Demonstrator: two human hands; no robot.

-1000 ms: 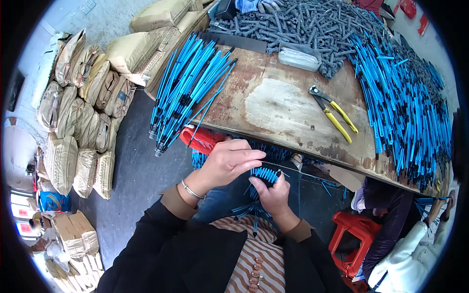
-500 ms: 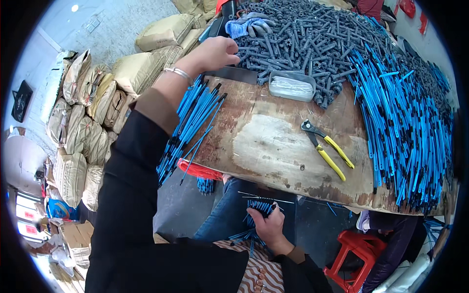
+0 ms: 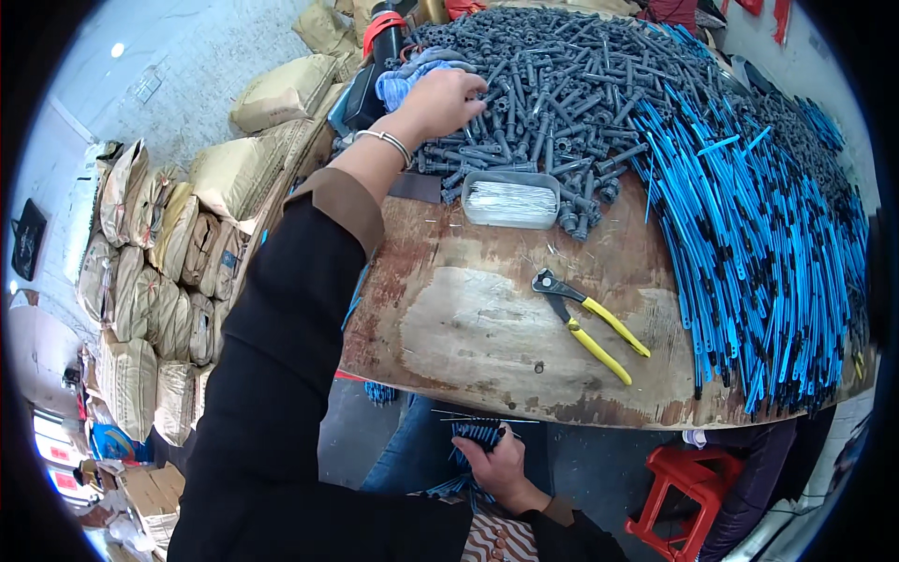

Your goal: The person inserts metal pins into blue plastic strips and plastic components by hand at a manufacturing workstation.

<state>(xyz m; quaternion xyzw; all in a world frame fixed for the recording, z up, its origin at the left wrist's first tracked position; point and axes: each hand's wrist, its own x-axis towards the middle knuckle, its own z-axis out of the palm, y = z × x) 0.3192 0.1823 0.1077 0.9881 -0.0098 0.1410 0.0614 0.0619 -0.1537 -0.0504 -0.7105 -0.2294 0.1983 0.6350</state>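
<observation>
My left hand (image 3: 438, 105), a metal bangle on its wrist, reaches to the near left part of a heap of grey plastic tube fittings (image 3: 562, 80). Its thumb and fingers are apart, with nothing visible held between them. Low in front of me, below the table edge, my right hand (image 3: 499, 466) is closed around a bundle of thin blue plastic strips (image 3: 478, 434). Thin wires (image 3: 468, 418) lie across the top of that bundle. Behind my left sleeve, most of the blue strips on the table's left side are hidden.
On the worn wooden table (image 3: 468, 323) lie yellow-handled pincers (image 3: 604, 357) and a clear box (image 3: 510, 222) of short wires. Blue-and-black strips (image 3: 758, 262) are heaped at right. Beside my left hand is a blue glove (image 3: 398, 89). Sacks (image 3: 248, 173) line the left; a red stool (image 3: 688, 482) stands lower right.
My left hand has moved farther over the grey fittings. The view has shifted, so the table things sit lower and more to the left. My right hand still grips the bundle.
</observation>
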